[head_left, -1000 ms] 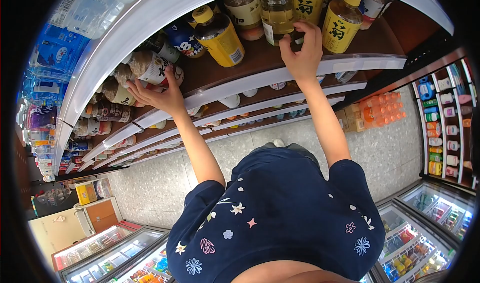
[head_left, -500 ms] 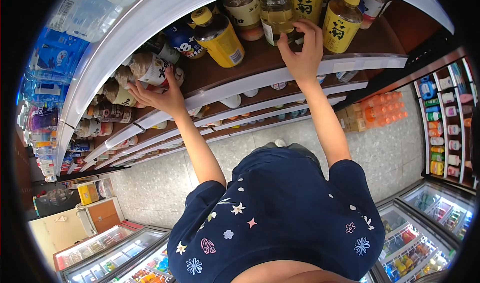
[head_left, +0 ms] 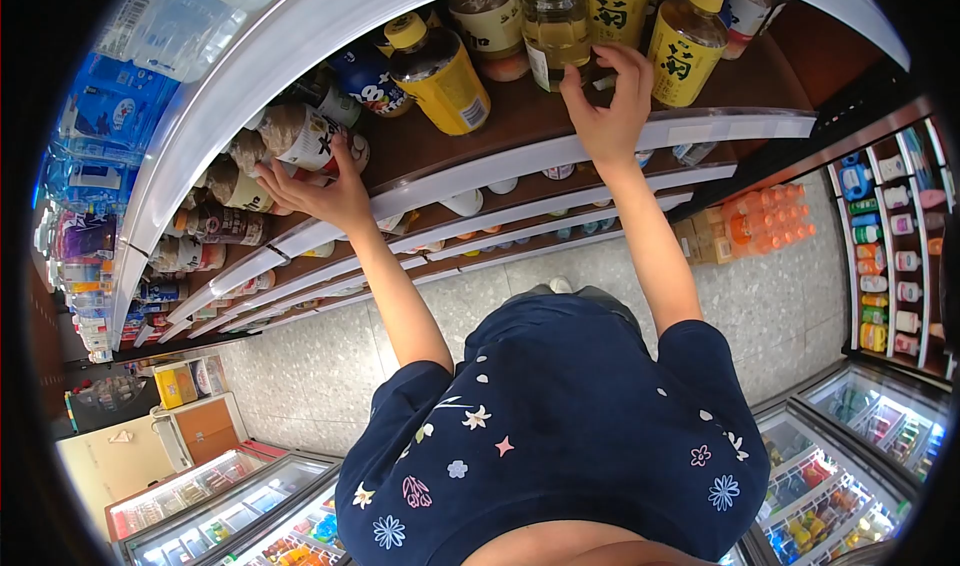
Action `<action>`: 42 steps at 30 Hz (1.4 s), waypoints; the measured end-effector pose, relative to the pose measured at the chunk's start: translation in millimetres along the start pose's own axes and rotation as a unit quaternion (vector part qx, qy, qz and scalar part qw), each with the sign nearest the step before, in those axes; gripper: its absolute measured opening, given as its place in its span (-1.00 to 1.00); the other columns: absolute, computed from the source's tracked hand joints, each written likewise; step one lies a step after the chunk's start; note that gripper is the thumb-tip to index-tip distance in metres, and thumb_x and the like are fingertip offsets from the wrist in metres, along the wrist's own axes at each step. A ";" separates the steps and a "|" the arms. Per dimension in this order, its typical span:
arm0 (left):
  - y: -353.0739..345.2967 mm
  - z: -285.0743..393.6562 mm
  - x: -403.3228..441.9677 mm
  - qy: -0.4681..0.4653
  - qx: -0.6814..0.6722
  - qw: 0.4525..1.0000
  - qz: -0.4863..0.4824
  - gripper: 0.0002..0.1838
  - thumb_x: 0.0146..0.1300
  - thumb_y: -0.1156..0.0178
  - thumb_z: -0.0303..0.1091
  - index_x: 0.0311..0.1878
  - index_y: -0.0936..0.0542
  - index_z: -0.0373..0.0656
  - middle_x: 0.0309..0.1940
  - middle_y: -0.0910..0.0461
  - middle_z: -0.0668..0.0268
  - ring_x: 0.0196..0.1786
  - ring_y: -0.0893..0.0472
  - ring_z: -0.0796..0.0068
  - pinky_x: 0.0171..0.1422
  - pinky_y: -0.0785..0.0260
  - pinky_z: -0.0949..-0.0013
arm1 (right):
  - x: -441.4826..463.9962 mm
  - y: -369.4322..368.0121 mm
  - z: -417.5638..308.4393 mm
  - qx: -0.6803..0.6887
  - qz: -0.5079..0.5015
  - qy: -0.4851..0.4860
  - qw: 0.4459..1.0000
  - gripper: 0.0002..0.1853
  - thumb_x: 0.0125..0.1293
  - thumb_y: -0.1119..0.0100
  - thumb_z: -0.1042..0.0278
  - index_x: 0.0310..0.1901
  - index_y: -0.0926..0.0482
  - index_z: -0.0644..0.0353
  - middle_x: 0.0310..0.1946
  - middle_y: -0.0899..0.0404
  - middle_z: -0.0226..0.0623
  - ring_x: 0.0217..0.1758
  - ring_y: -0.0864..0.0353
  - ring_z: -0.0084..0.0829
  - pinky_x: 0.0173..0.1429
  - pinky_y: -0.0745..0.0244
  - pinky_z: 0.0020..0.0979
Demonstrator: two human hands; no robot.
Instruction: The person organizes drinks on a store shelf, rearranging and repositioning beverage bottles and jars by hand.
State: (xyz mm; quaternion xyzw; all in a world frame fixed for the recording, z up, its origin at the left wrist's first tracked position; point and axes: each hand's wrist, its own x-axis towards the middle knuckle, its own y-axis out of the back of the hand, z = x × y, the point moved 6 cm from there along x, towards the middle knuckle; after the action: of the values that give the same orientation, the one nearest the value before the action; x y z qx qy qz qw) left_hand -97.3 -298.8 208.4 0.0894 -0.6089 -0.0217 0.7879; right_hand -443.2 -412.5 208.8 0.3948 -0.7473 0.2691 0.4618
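My right hand (head_left: 614,116) reaches over the shelf lip just beside a clear jar with a green lid (head_left: 556,36). Its thumb and fingers are curved and apart, with no bottle between them. To the right of that hand stands a yellow-labelled bottle with a yellow cap (head_left: 688,46). Farther left, my left hand (head_left: 325,194) rests at the shelf edge with fingers spread, against or very near a white-labelled bottle (head_left: 305,141); contact is hard to make out. Between the hands stands another yellow-labelled bottle (head_left: 440,76), turned to show its barcode.
A white shelf lip (head_left: 490,188) runs below the bottles, with more stocked shelves beneath. Blue-wrapped water packs (head_left: 110,116) sit at the left. Orange bottles (head_left: 765,221) and cartons (head_left: 705,236) stand on the floor at right. Glass-door coolers (head_left: 820,476) are behind me.
My right hand has shifted very slightly to the right, its thumb a little farther from the green-lidded jar. The left hand stays where it was.
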 end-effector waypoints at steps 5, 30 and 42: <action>-0.3 -1.0 -0.4 0.002 -0.005 1.000 0.001 -0.06 0.02 -0.55 -0.02 0.36 -0.32 -0.29 0.49 -0.16 -0.01 0.55 -0.08 -0.07 0.53 0.08 -0.16 | -2.1 -3.2 2.4 -0.013 -0.017 0.004 1.000 -0.58 0.04 -0.44 0.39 -0.05 -0.54 0.16 -0.11 -0.58 -0.22 -0.15 -0.60 -0.23 -0.13 -0.57 -0.30; -1.2 -2.5 -1.5 0.032 -0.029 0.999 -0.006 -0.06 0.03 -0.54 -0.01 0.37 -0.31 -0.27 0.49 -0.15 0.00 0.55 -0.06 -0.05 0.54 0.12 -0.16 | -1.3 -4.0 0.0 -0.021 -0.049 -0.001 0.999 -0.53 0.05 -0.44 0.45 0.03 -0.50 0.17 -0.17 -0.51 -0.23 -0.20 -0.55 -0.32 -0.11 -0.50 -0.32; 0.1 -0.9 -0.4 0.018 -0.023 1.000 -0.003 -0.05 0.03 -0.54 -0.01 0.38 -0.30 -0.27 0.50 -0.14 0.00 0.56 -0.05 -0.06 0.54 0.14 -0.16 | 0.2 1.2 -5.3 -0.012 -0.010 0.004 1.000 -0.63 0.06 -0.43 0.48 -0.07 -0.55 0.20 -0.15 -0.55 -0.25 -0.13 -0.60 -0.28 -0.04 -0.53 -0.31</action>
State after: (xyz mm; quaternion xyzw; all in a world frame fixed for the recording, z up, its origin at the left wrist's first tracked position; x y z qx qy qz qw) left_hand -96.5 -298.5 207.8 0.0733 -0.5939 -0.0368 0.8003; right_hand -441.8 -407.9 211.3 0.3956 -0.7445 0.2572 0.4723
